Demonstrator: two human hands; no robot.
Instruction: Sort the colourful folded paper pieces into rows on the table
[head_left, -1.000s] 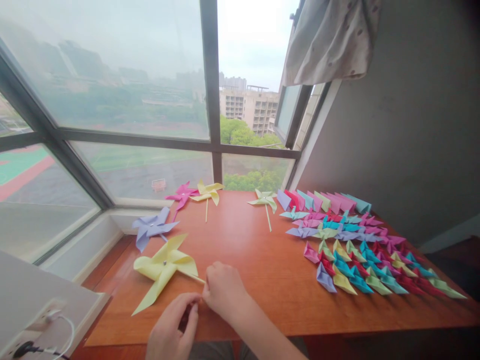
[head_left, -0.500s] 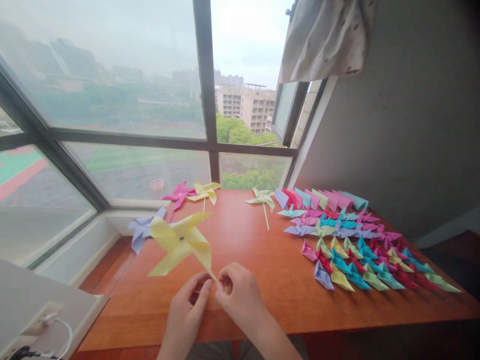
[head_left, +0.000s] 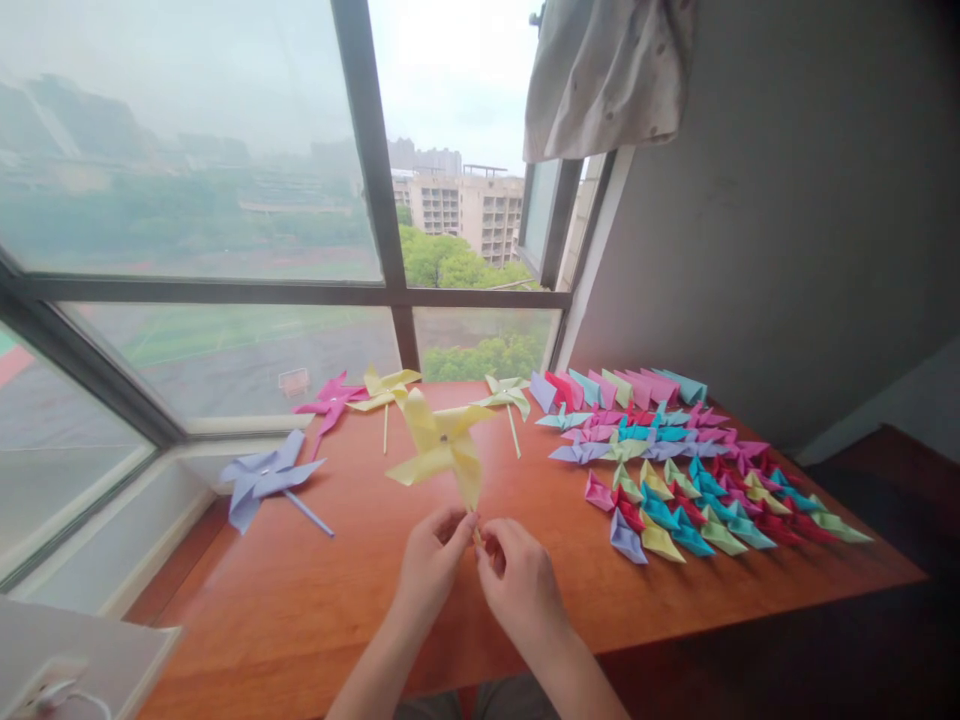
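Note:
A yellow paper pinwheel point(head_left: 442, 438) stands nearly upright above the wooden table point(head_left: 360, 580), its stick pinched between both hands. My left hand point(head_left: 436, 560) is closed on the stick just under the blades. My right hand point(head_left: 519, 572) is closed on the same stick, touching it from the right. On the left lies a lavender pinwheel point(head_left: 262, 478). Behind it are a magenta pinwheel point(head_left: 332, 400) and another yellow pinwheel point(head_left: 386, 388). A pale green pinwheel point(head_left: 507, 393) lies at the back edge.
Rows of coloured folded paper boats point(head_left: 660, 515) and paper cranes point(head_left: 637, 435) cover the table's right side, with more folded pieces point(head_left: 619, 388) behind. Windows rise beyond the table, with a curtain point(head_left: 607, 80) at upper right. A socket point(head_left: 52, 690) is at lower left.
The held pinwheel and both hands have moved right, and the pinwheel has turned from leaning left to nearly upright. The view has shifted, showing the lavender pinwheel and its stick more fully.

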